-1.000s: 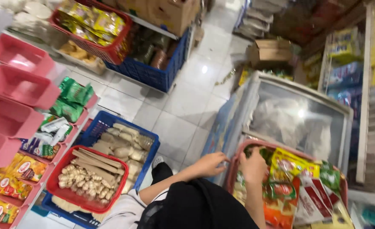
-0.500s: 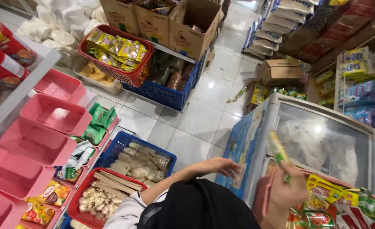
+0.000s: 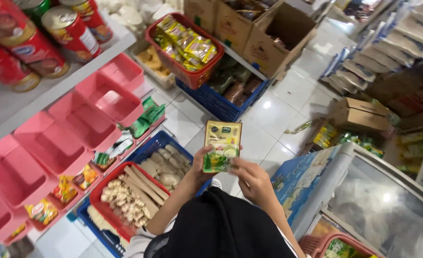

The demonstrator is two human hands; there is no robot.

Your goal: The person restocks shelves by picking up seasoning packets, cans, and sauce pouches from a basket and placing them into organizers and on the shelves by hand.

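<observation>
Both hands are up in front of the chest, sharing one small packet (image 3: 222, 146). The left hand (image 3: 199, 165) grips its lower left edge, the right hand (image 3: 252, 179) pinches the lower right corner. The packet stands upright above the white floor (image 3: 273, 107), between the blue basket (image 3: 166, 160) and the freezer (image 3: 374, 200).

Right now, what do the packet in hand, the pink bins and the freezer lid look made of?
Packet: thin glossy printed film or foil, likely; flat, held by both hands.
Pink bins: moulded plastic, smooth, uniform colour.
Freezer lid: glass, apparently; it reflects light and shows blurred contents beneath.
</observation>
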